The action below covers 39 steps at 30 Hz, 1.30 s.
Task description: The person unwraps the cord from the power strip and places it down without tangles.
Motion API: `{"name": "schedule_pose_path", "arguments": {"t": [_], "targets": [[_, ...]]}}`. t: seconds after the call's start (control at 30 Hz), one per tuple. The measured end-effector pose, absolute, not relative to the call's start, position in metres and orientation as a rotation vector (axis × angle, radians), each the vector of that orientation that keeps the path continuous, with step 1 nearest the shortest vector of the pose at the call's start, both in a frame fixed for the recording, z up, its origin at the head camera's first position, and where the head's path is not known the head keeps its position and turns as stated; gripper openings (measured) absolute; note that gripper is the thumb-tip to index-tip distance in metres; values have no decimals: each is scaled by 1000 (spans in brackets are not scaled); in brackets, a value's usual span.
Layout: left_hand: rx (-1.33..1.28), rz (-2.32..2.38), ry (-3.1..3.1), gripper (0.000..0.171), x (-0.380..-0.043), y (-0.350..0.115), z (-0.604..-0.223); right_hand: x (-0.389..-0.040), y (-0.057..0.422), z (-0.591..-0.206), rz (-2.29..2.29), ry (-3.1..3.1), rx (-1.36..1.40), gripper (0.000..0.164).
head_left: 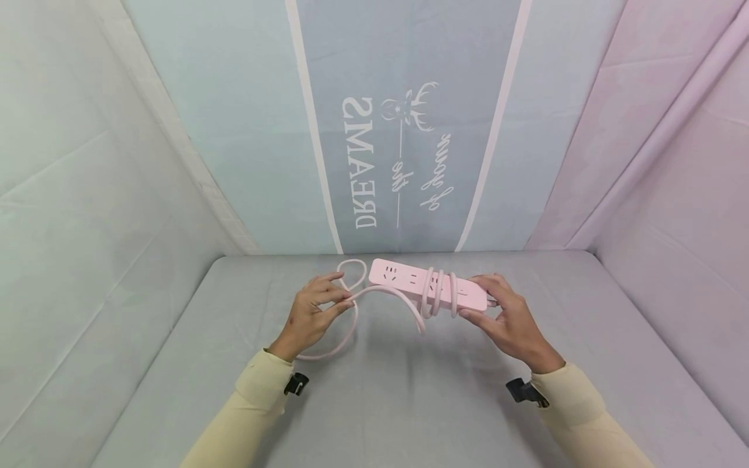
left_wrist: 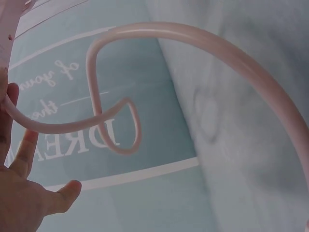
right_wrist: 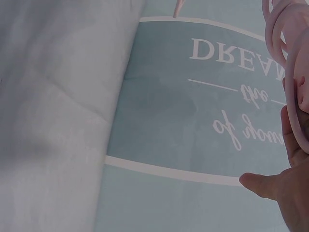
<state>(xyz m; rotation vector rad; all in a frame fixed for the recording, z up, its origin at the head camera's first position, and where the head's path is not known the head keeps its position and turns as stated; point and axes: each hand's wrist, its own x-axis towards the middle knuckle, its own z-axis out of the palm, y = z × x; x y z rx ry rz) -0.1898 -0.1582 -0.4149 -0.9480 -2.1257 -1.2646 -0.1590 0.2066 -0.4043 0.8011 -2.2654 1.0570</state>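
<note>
Lettered fabric [head_left: 404, 39] hangs behind a grey counter [head_left: 380, 403]. Above it, the right hand [head_left: 515, 325] grips the pink power strip [head_left: 415, 283] by its right end; the left hand [head_left: 313, 309] pinches its cord [left_wrist: 159, 30]. 3 turns sag below the strip, so a sideways tug could slide them off. Pulling hard could kink the small, self-crossing loop [left_wrist: 137, 128].

From my head view, I identify a grey-covered table [head_left: 380, 403]. A blue backdrop [head_left: 386, 149] stands behind it, bearing two white stripes [head_left: 315, 130], mirrored "DREAMS" lettering [head_left: 358, 162] and a deer print [head_left: 396, 109]. Fabric flanks both sides: pale left wall [head_left: 88, 195], pinkish right wall [head_left: 673, 208].
</note>
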Motion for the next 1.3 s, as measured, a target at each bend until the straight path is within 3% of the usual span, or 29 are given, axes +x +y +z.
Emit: {"name": "schedule_pose_path", "arguments": {"t": [1.3], "targets": [[-976,-1115,-2180,22,-191,-161,-421,-158,209,-400,1064,-2293,751,56]]}}
